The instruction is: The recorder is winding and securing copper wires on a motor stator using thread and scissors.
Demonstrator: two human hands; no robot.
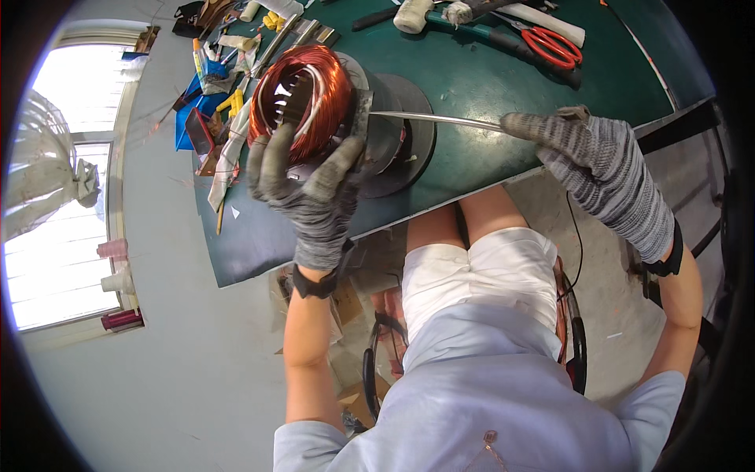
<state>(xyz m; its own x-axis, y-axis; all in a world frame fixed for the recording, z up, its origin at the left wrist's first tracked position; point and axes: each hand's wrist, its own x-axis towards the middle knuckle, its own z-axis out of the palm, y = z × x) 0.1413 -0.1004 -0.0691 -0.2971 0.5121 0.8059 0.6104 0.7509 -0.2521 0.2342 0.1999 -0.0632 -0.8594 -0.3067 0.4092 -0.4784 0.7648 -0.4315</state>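
Note:
A motor stator (362, 119) with a thick ring of copper windings (324, 88) lies on its side on the green table, its bore facing left. My left hand (308, 189), in a grey knit glove, grips the near side of the windings, fingers at the opening and thumb along the outer side. A thin pale strand (440, 119) runs from the stator's edge to the right, nearly straight. My gloved right hand (594, 161) pinches its far end above the table's front edge. Whether the strand is cord or wire is unclear. White loops show inside the winding ring.
The stator rests against a dark round stand (417, 130) on the green table (503, 157). Behind lie red-handled scissors (550, 47) and a mallet (413, 16). A blue bin (189, 118) with loose tools stands at the left. A window (71, 220) is farther left.

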